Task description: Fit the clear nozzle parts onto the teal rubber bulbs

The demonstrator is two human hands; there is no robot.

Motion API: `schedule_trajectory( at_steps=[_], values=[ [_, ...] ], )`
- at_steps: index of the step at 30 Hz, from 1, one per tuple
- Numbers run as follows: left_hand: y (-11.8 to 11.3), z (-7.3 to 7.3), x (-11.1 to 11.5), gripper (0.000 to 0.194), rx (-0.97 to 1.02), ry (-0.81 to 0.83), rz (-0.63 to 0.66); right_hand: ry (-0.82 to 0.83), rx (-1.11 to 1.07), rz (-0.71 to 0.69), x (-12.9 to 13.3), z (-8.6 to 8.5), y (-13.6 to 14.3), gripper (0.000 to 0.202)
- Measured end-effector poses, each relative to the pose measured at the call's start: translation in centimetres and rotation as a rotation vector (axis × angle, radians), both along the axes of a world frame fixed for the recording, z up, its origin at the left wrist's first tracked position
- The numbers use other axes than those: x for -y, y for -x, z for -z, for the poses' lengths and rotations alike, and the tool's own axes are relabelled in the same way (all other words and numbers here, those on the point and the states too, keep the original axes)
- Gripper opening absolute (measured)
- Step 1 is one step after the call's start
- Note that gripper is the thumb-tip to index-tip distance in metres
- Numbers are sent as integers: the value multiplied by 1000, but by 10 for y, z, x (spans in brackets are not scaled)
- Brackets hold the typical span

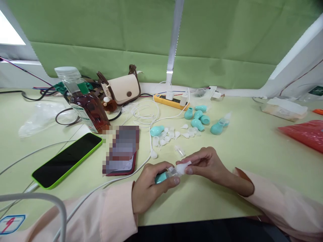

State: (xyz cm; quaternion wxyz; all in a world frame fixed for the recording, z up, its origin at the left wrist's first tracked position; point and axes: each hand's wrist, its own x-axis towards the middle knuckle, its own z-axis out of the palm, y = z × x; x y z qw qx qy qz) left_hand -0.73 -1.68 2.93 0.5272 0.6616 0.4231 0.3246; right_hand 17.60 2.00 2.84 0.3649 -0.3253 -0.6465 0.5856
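Observation:
My left hand is wrapped round a teal squeeze bulb with a clear plastic piece at its end. Between the thumb and fingers of my right hand is a white translucent tip, which meets the clear piece. Its exact seating is hard to make out. Just beyond my hands lies a loose clear tube. Farther back are several white tips and clear parts, with one teal bulb beside them. More teal bulbs form a group, and a bulb with clear and white parts attached lies to their right.
A green-edged phone and a red-cased phone lie left, near a bottle and a cream handbag. White cables cross the table towards a yellow power strip. Red plastic lies right.

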Motion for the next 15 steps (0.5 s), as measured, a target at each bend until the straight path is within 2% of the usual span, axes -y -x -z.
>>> schedule_trajectory(
  at_steps=[9,15],
  values=[
    [-4,1,-1,15,297,361,14,-61,-48,60,4,4,3,20],
    [-3,5,-6,16,440,525,123,-157,-76,68,5,4,4,25]
  ],
)
